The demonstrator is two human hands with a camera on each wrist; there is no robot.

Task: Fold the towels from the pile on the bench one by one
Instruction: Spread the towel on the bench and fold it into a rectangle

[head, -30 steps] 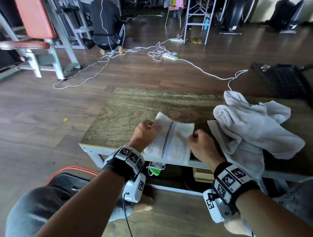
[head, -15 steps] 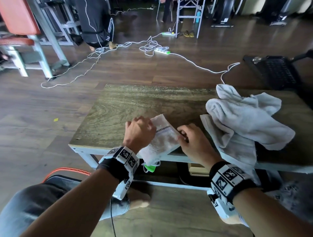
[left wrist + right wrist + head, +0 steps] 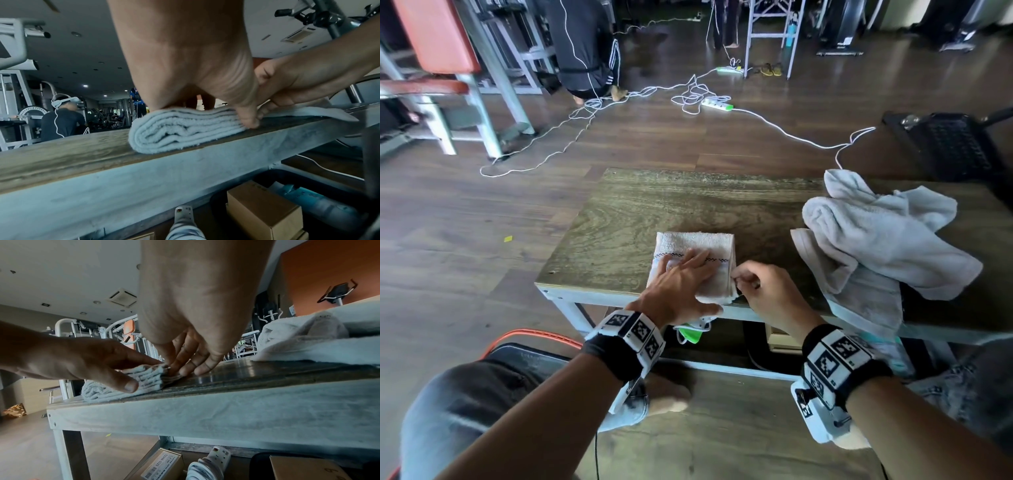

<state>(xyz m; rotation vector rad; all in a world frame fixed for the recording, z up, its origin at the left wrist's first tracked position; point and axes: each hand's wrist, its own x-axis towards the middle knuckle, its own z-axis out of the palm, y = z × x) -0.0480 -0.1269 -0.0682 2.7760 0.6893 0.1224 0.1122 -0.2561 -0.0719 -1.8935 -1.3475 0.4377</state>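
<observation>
Risk: folded towel [image 3: 695,263] at the bench [image 3: 619,219] front edge springs open if flat-fingered left hand [image 3: 678,291] lifts before right hand [image 3: 767,291], pinching its side layers, squares them.

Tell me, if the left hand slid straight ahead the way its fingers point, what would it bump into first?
Probably nothing soon: the left hand lies flat on the folded towel, fingers pointing across bare bench; the towel pile sits off to the right.

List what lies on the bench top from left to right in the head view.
Bare bench → folded towel with the left hand flat on it → right hand at the towel's right edge → pile of unfolded towels.
</observation>
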